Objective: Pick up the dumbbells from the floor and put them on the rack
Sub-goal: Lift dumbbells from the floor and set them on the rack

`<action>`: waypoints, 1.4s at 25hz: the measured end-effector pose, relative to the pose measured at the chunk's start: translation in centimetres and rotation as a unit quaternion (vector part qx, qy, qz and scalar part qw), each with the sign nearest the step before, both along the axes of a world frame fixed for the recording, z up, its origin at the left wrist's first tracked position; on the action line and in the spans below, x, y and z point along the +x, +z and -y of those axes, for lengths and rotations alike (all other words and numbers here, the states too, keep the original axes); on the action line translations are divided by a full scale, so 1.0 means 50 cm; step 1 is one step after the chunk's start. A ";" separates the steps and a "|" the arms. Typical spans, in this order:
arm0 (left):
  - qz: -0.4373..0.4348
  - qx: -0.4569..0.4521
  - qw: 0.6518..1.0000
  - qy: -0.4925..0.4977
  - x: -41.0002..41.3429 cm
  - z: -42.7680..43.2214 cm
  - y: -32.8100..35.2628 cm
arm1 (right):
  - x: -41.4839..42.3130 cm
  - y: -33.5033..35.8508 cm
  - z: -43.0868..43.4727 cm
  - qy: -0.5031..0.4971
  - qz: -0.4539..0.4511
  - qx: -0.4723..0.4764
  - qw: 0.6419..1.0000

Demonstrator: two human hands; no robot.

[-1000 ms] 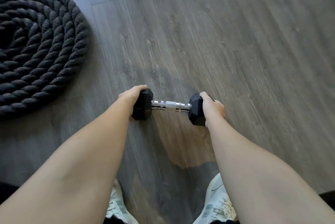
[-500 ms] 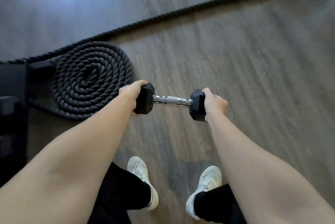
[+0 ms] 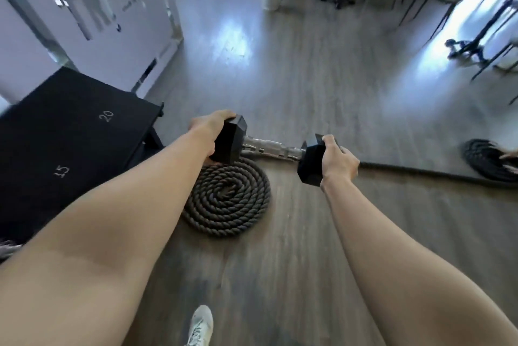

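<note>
Lifted higher now: black hex dumbbell with chrome handle (image 3: 273,148) | left hand (image 3: 208,128), right hand (image 3: 337,162) clamping its ends | black rack (image 3: 70,132), probably, at 9 o'clock.

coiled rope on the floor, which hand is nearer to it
Left. The left hand, gripping one end of the dumbbell, sits just above the coiled rope; the right hand holds the other end, off to the rope's right.

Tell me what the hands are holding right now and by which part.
One black hex-headed dumbbell with a chrome handle, carried by its ends: the left hand grips the left head, the right hand the right head. The handle is bare.
</note>
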State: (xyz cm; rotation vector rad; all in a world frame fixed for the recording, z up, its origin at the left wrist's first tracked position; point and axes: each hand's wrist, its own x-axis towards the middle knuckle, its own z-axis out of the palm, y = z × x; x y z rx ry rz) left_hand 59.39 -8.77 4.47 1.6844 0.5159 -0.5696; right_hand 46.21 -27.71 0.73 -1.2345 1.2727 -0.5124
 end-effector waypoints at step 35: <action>-0.092 0.209 0.950 0.215 0.582 -1.075 -0.316 | 0.723 -0.397 -1.055 0.244 -0.197 0.155 0.937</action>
